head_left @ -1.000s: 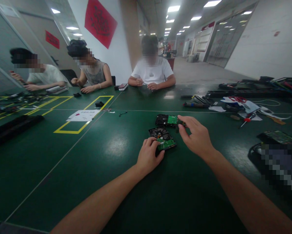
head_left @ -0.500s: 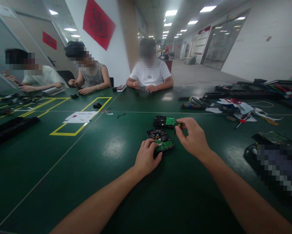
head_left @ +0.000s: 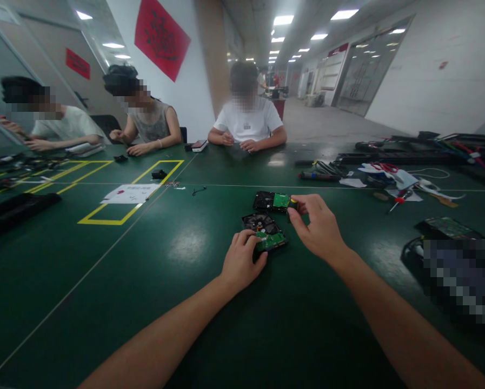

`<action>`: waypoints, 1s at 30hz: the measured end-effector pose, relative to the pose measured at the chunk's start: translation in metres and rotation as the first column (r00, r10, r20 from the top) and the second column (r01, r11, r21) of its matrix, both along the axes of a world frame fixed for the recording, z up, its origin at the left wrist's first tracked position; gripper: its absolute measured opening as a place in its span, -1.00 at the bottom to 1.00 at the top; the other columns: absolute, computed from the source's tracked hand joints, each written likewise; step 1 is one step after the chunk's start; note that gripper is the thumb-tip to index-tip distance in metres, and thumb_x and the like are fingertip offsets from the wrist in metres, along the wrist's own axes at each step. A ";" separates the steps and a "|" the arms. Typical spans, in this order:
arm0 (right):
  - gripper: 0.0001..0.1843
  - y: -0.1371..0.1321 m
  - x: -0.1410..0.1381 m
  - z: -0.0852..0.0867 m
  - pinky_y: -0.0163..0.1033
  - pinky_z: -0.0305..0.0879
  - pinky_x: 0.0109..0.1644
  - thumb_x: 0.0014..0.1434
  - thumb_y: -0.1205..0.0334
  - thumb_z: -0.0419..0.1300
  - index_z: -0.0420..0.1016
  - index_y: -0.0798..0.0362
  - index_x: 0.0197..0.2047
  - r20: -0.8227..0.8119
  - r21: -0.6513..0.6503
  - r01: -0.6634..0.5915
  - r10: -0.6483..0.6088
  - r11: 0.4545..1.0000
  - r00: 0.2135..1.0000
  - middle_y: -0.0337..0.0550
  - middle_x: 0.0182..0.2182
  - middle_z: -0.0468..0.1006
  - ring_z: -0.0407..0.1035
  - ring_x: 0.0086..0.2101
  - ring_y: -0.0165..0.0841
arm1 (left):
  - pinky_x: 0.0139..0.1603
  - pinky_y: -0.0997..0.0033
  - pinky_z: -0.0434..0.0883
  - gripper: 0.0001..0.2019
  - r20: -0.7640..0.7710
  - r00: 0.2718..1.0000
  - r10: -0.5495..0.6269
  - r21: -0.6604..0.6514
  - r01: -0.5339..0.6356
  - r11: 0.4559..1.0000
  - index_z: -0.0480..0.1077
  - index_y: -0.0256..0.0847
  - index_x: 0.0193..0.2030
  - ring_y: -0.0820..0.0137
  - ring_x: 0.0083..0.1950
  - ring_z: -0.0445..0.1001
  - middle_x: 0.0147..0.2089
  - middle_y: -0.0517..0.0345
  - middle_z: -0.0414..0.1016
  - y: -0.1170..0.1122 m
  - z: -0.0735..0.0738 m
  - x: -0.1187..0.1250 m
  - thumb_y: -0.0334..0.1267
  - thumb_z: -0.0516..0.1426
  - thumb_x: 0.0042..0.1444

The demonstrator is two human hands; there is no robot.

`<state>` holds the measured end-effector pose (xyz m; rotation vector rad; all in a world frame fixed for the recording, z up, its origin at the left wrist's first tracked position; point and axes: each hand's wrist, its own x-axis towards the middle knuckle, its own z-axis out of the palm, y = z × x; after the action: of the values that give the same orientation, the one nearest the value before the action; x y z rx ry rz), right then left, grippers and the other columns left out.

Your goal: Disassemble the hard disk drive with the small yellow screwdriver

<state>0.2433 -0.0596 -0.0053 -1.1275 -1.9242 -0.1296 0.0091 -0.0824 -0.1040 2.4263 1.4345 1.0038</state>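
I place my left hand (head_left: 242, 262), fingers loosely spread, against the nearer flat black-and-green hard drive (head_left: 268, 235) and pinch a small dark-and-yellow piece (head_left: 293, 205) in my right hand (head_left: 320, 224) – just beside the right end of the farther flat black-and-green hard drive (head_left: 268, 201) – above the glossy dark-green tabletop (head_left: 165, 292).

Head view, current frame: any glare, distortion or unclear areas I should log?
Head view: the green tabletop glares in pale patches left of the left hand and right of the right hand; head view: the glass door leans, apparently wide-angle distortion; head view: mosaic blocks hide part of the right side; head view: the small dark-and-yellow piece in the right fingers is too indistinct to identify.
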 end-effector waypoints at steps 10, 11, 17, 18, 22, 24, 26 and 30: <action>-0.68 0.004 -0.002 -0.008 0.03 0.53 0.00 0.40 0.20 0.19 0.42 -0.04 0.20 -0.013 0.065 0.002 -0.001 0.998 1.000 0.03 0.00 0.57 0.55 -0.11 -0.13 | 0.21 -0.04 0.49 -0.67 0.000 1.000 0.003 -0.009 -0.003 1.000 0.41 -0.11 0.11 0.06 0.23 0.36 0.19 -0.05 0.37 0.000 0.001 0.000 -0.22 0.27 0.22; -0.67 0.004 -0.001 -0.007 0.04 0.53 0.00 0.40 0.19 0.20 0.43 -0.05 0.21 -0.006 0.074 0.002 -0.001 0.997 1.000 0.03 -0.01 0.56 0.55 -0.10 -0.13 | 0.21 -0.04 0.49 -0.67 -0.001 1.000 0.002 -0.010 -0.002 1.000 0.41 -0.11 0.11 0.07 0.23 0.36 0.19 -0.05 0.37 -0.001 0.002 0.000 -0.22 0.27 0.22; -0.65 0.006 0.000 -0.010 0.11 0.50 0.10 0.39 0.26 0.17 0.40 -0.03 0.22 -0.035 0.109 0.029 -0.026 0.994 0.999 0.09 0.07 0.56 0.52 0.03 -0.07 | 0.23 -0.04 0.48 -0.67 -0.002 1.000 0.004 -0.019 -0.004 1.000 0.41 -0.11 0.11 0.07 0.23 0.36 0.20 -0.04 0.37 -0.001 0.003 0.001 -0.22 0.26 0.23; -0.66 0.006 0.000 -0.011 0.11 0.51 0.10 0.38 0.25 0.19 0.39 -0.03 0.20 -0.058 0.112 0.030 -0.024 0.993 0.998 0.09 0.10 0.55 0.52 0.05 -0.06 | 0.23 -0.03 0.48 -0.68 0.001 1.000 0.004 -0.019 -0.004 1.000 0.41 -0.11 0.11 0.08 0.23 0.36 0.20 -0.04 0.37 -0.002 0.003 0.001 -0.22 0.26 0.22; -0.67 0.007 0.000 -0.015 0.05 0.56 0.00 0.34 0.18 0.28 0.40 -0.06 0.14 -0.099 0.100 0.004 0.006 0.995 0.995 0.02 0.02 0.59 0.57 -0.08 -0.13 | 0.24 -0.03 0.47 -0.68 0.005 1.000 -0.002 -0.019 0.002 1.000 0.41 -0.12 0.10 0.08 0.23 0.36 0.19 -0.04 0.37 -0.001 0.003 0.001 -0.23 0.26 0.22; -0.70 0.005 -0.001 -0.013 0.03 0.56 -0.01 0.35 0.19 0.28 0.43 -0.06 0.12 -0.074 0.108 -0.012 0.020 0.994 0.997 -0.02 -0.03 0.59 0.57 -0.13 -0.15 | 0.24 -0.04 0.47 -0.67 0.007 1.000 -0.004 -0.014 0.004 1.000 0.41 -0.11 0.10 0.07 0.23 0.36 0.19 -0.03 0.37 -0.001 0.003 0.001 -0.23 0.27 0.21; -0.69 0.003 -0.002 -0.010 0.03 0.55 0.00 0.36 0.23 0.25 0.43 -0.05 0.15 -0.034 0.115 -0.027 0.031 0.993 0.999 -0.01 -0.04 0.57 0.56 -0.12 -0.15 | 0.23 -0.05 0.48 -0.67 0.008 1.000 -0.004 -0.010 0.004 1.000 0.41 -0.10 0.11 0.07 0.23 0.36 0.19 -0.03 0.37 -0.001 0.002 0.001 -0.23 0.27 0.21; -0.61 0.002 -0.003 -0.005 0.05 0.55 0.01 0.37 0.30 0.18 0.40 -0.04 0.24 0.006 0.108 -0.046 0.045 0.993 0.999 0.03 -0.01 0.55 0.54 -0.07 -0.13 | 0.23 -0.05 0.48 -0.66 0.007 1.000 -0.003 -0.012 0.003 1.000 0.40 -0.09 0.11 0.07 0.23 0.36 0.19 -0.02 0.37 -0.001 0.002 0.001 -0.24 0.27 0.21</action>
<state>0.2408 -0.0572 -0.0107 -1.0114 -1.9206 -0.2087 0.0098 -0.0836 -0.1018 2.4136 1.4296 0.9988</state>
